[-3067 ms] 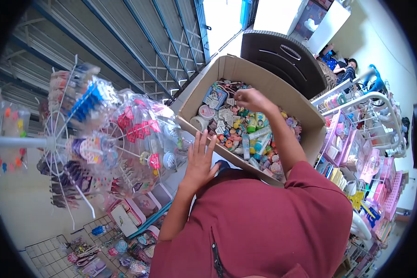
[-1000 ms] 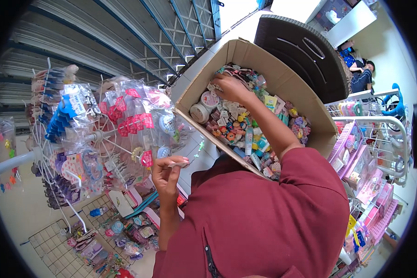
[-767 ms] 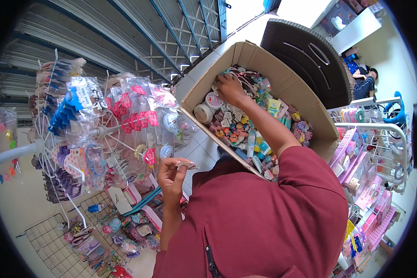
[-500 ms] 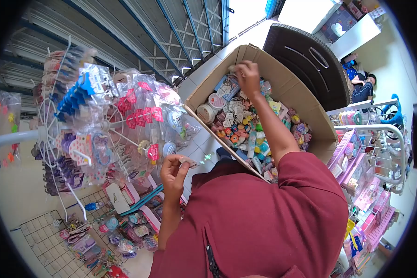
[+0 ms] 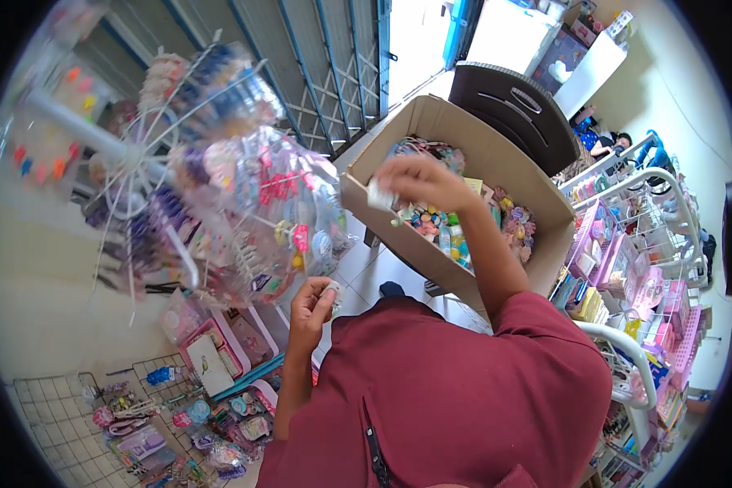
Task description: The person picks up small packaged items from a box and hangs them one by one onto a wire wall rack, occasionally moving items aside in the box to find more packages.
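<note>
My left hand (image 5: 313, 307) is closed on a small whitish card (image 5: 335, 298), held low beside the hanging rack of bagged accessories (image 5: 276, 187). Over the near-left edge of the cardboard box (image 5: 537, 183), my right hand (image 5: 419, 183) grips a small white packet (image 5: 380, 196), blurred by motion. Beneath it lie many small colourful goods (image 5: 447, 230), partly hidden by my hand and forearm.
A dark brown slatted panel (image 5: 512, 110) stands behind the box. White metal shelving with pink baskets (image 5: 618, 264) runs along the right. A wire grid (image 5: 53, 415) with packets is at lower left. Another person (image 5: 606, 145) is at the far upper right.
My right hand has come from inside the box to its near-left edge, now with a white packet. The view has shifted, and the hanging rack looks turned and blurred.
</note>
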Available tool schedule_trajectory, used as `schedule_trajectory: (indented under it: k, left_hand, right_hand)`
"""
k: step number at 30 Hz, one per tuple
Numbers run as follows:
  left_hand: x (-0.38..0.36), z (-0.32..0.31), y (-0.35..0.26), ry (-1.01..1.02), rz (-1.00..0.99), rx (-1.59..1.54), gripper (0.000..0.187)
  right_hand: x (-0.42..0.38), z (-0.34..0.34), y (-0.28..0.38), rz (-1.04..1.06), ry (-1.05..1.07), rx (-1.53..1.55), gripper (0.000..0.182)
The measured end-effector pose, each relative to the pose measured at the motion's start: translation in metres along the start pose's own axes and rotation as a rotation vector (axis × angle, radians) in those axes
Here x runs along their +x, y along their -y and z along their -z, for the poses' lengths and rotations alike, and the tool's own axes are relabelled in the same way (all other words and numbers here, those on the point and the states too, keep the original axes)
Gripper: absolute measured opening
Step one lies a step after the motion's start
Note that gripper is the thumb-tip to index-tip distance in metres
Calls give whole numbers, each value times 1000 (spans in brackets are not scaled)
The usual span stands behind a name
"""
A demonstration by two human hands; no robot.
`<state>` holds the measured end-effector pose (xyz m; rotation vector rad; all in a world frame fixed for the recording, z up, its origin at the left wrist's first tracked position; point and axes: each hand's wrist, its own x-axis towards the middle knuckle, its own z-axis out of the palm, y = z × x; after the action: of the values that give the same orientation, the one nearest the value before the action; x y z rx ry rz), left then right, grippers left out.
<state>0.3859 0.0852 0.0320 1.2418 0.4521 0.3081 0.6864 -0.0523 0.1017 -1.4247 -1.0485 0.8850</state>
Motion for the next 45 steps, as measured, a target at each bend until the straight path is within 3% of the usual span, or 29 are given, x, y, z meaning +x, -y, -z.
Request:
schedule_trajectory:
  k: [4, 6, 9, 12, 13, 16, 18, 22, 26, 28, 33, 35, 41, 45]
  left_hand:
    - [-66, 47, 7, -58, 3, 61, 18]
    - [-106, 74, 16, -154, 37, -34, 18]
    - [-168, 104, 22, -393, 10, -110, 17]
    - [-226, 121, 26, -678, -64, -137, 15]
    - [-243, 125, 27, -745, -111, -132, 14]
    - [-291, 129, 31, -912, -221, -163, 13]
    - [-315, 128, 35, -994, -303, -314, 13]
    - [-341, 124, 46, -1182, -313, -253, 13]
    - [-353, 120, 49, -1262, -305, -271, 23]
    - [-353, 120, 46, -1299, -327, -289, 23]
    - [-352, 130, 44, -1396, -371, -280, 18]
    - [-352, 138, 44, -1401, -383, -276, 15]
    - [-342, 152, 36, -1447, -373, -329, 14]
    - [-340, 157, 35, -1420, -404, -326, 12]
  right_hand:
    - [18, -109, -23, -56, 574, 83, 23]
    - [23, -165, -65, -41, 684, 42, 26]
    - [28, -247, -93, -309, 822, 169, 24]
    - [35, -333, -124, -436, 688, 274, 22]
    - [44, -361, -124, -428, 772, 260, 22]
    - [63, -432, -110, -423, 745, 351, 23]
    - [87, -479, -86, -255, 723, 412, 24]
    - [143, -549, 14, 136, 631, 373, 26]
    - [207, -610, 94, 396, 569, 572, 24]
    - [228, -640, 118, 417, 586, 595, 23]
    - [256, -691, 112, 492, 575, 550, 23]
    - [251, -693, 107, 464, 506, 559, 22]
    - [255, -691, 102, 284, 607, 581, 21]
    - [258, -714, 98, 325, 606, 616, 20]
